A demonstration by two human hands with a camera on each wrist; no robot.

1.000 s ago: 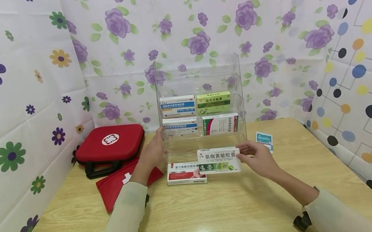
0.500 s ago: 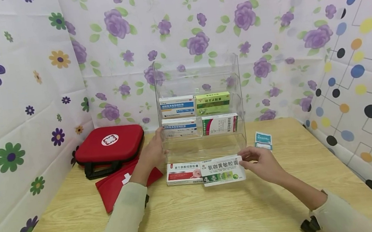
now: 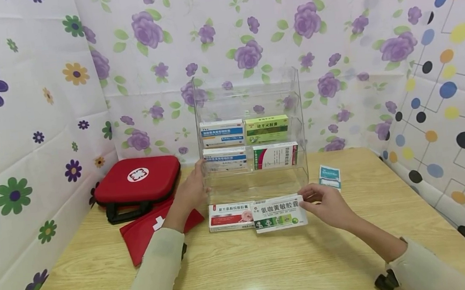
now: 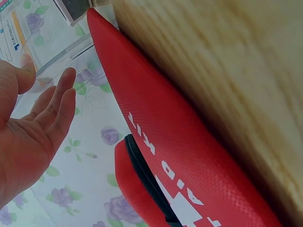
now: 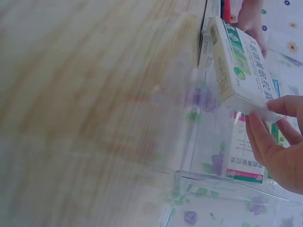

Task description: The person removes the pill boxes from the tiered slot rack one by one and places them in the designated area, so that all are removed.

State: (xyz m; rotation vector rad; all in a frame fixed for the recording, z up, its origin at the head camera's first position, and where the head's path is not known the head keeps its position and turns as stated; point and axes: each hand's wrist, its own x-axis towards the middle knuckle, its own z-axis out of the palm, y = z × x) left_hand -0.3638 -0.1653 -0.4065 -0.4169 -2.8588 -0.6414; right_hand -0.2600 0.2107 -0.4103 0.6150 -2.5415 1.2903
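Observation:
My right hand (image 3: pixel 326 205) pinches the right end of a white medicine box (image 3: pixel 279 214) with a green picture strip. The box is tilted, and its left end overlaps a red-and-white medicine box (image 3: pixel 229 217) in the rack's bottom tier. In the right wrist view, thumb and fingertips grip the white box (image 5: pixel 244 66) at one end. My left hand (image 3: pixel 190 188) holds the left side panel of the clear tiered rack (image 3: pixel 257 180). The left wrist view shows the thumb at that panel's edge, with several fingers of the left hand (image 4: pixel 33 127) extended beyond it.
Blue-and-white boxes (image 3: pixel 222 134), a green box (image 3: pixel 266 130) and a white-and-magenta box (image 3: pixel 275 156) stand in the rack's middle tiers. A red first-aid case (image 3: pixel 139 182) and red pouch (image 3: pixel 134 238) lie left. Blue-and-white packets (image 3: pixel 329 176) lie right.
The right hand has brought the white box lower and slightly right, tilting it beside the red-and-white box. Over the last half second it barely moves. The left hand stays at the rack.

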